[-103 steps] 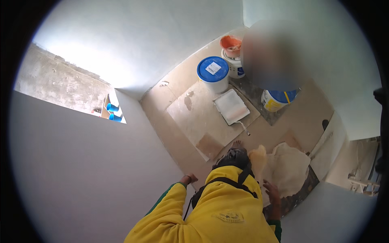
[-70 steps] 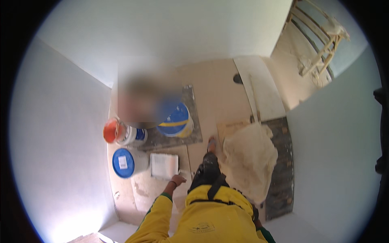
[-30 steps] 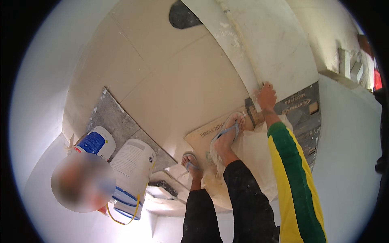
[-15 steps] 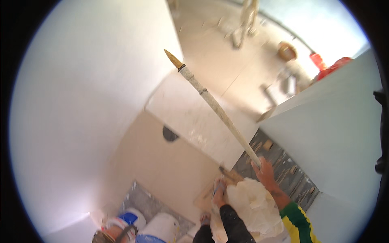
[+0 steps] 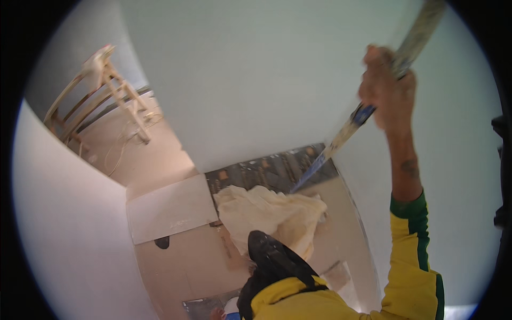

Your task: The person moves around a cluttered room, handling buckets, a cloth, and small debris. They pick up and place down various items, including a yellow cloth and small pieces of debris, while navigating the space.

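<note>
The paint-spotted pole [image 5: 343,136] is in hand, nothing further seems done; my right fingers [image 5: 372,88] wrap it at two o'clock; its lower end slants toward seven, near the cream sheet [image 5: 269,210]; left hand unseen.

Right hand [image 5: 392,88] around a long, blotchy pole [image 5: 342,135], with a crumpled cream sheet [image 5: 261,205] on the floor [image 5: 181,277] below.
</note>
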`<action>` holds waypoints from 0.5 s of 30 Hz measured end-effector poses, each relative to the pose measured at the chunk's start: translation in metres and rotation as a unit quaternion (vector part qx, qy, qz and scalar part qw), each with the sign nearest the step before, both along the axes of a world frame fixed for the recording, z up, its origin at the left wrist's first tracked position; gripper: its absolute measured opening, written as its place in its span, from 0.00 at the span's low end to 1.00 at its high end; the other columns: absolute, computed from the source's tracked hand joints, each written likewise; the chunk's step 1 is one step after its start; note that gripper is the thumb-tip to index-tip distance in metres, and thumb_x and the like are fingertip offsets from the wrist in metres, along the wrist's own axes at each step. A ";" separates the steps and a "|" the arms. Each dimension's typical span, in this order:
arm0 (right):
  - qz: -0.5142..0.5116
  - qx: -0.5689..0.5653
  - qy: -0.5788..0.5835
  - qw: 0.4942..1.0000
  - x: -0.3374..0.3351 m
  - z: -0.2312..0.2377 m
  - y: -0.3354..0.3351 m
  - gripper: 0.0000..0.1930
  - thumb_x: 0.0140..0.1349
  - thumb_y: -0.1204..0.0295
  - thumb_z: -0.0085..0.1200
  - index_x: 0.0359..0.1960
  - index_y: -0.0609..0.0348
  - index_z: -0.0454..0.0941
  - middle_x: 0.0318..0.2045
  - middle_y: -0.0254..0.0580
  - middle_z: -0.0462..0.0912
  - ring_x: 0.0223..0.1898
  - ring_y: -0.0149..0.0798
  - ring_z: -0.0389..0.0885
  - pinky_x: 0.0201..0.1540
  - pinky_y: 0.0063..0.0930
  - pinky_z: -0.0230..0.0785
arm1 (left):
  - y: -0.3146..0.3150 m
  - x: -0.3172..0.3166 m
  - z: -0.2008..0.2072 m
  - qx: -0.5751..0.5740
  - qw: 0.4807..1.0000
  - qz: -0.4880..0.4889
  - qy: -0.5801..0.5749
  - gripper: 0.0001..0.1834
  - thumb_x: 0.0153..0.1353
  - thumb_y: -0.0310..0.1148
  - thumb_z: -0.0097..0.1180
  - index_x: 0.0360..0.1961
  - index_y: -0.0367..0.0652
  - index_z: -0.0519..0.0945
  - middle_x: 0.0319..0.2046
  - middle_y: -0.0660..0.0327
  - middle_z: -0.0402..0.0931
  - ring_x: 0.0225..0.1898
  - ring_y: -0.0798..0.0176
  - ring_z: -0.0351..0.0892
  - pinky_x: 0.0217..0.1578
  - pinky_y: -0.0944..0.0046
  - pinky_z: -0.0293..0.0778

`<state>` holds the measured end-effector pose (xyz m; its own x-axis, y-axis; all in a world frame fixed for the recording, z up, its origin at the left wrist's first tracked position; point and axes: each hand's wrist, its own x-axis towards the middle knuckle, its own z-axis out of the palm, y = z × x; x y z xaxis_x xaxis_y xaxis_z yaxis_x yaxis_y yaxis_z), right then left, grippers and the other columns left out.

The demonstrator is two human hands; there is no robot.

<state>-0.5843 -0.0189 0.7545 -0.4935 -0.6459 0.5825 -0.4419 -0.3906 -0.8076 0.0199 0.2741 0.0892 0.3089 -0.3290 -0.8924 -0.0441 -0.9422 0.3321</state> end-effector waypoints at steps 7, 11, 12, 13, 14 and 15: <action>-0.217 -0.154 0.033 0.963 -0.075 0.126 0.095 0.14 0.65 0.63 0.56 0.32 0.63 0.74 0.12 0.23 0.59 0.12 0.19 0.55 0.17 0.19 0.50 | -0.099 0.057 0.123 -0.024 0.998 -0.056 -0.016 0.08 0.60 0.34 0.55 0.29 0.40 0.75 0.31 0.57 0.79 0.28 0.60 0.78 0.25 0.59 0.74; -0.262 -0.141 -0.017 0.955 -0.188 0.118 0.137 0.14 0.64 0.63 0.57 0.31 0.64 0.74 0.12 0.24 0.60 0.12 0.20 0.56 0.16 0.19 0.51 | -0.123 -0.018 0.161 -0.032 0.993 -0.116 0.014 0.04 0.59 0.31 0.55 0.31 0.41 0.76 0.27 0.60 0.79 0.21 0.64 0.76 0.19 0.67 0.71; -0.278 -0.133 -0.030 0.951 -0.224 0.104 0.137 0.14 0.64 0.63 0.57 0.29 0.64 0.74 0.12 0.25 0.61 0.11 0.21 0.56 0.15 0.19 0.52 | -0.123 -0.036 0.174 -0.027 0.990 -0.138 -0.003 0.04 0.59 0.31 0.54 0.32 0.42 0.77 0.27 0.60 0.79 0.22 0.64 0.77 0.20 0.66 0.72; -0.284 -0.136 -0.022 0.949 -0.262 0.091 0.136 0.15 0.63 0.64 0.57 0.28 0.63 0.74 0.11 0.26 0.62 0.11 0.21 0.56 0.13 0.19 0.52 | -0.137 -0.070 0.172 -0.046 0.985 -0.166 -0.004 0.04 0.59 0.30 0.54 0.33 0.42 0.78 0.28 0.61 0.79 0.23 0.64 0.78 0.20 0.66 0.72; -0.321 -0.110 -0.039 0.940 -0.299 0.074 0.136 0.15 0.64 0.63 0.57 0.27 0.63 0.74 0.11 0.26 0.62 0.11 0.21 0.57 0.13 0.19 0.52 | -0.148 -0.097 0.173 -0.034 0.977 -0.210 -0.014 0.06 0.60 0.32 0.53 0.36 0.43 0.79 0.29 0.60 0.80 0.25 0.61 0.79 0.23 0.64 0.74; -0.329 -0.089 -0.022 0.940 -0.326 0.060 0.139 0.16 0.64 0.62 0.57 0.26 0.63 0.74 0.10 0.26 0.62 0.11 0.21 0.58 0.13 0.19 0.53 | -0.158 -0.116 0.173 -0.038 0.966 -0.254 -0.014 0.08 0.61 0.34 0.52 0.38 0.44 0.79 0.30 0.59 0.80 0.28 0.59 0.80 0.25 0.61 0.76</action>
<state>-0.9107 0.1201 0.8145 -0.7784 -0.0874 0.6216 -0.6024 -0.1746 -0.7789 -0.0963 0.1160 0.2621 0.1130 -0.5089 -0.8534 -0.5051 -0.7691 0.3917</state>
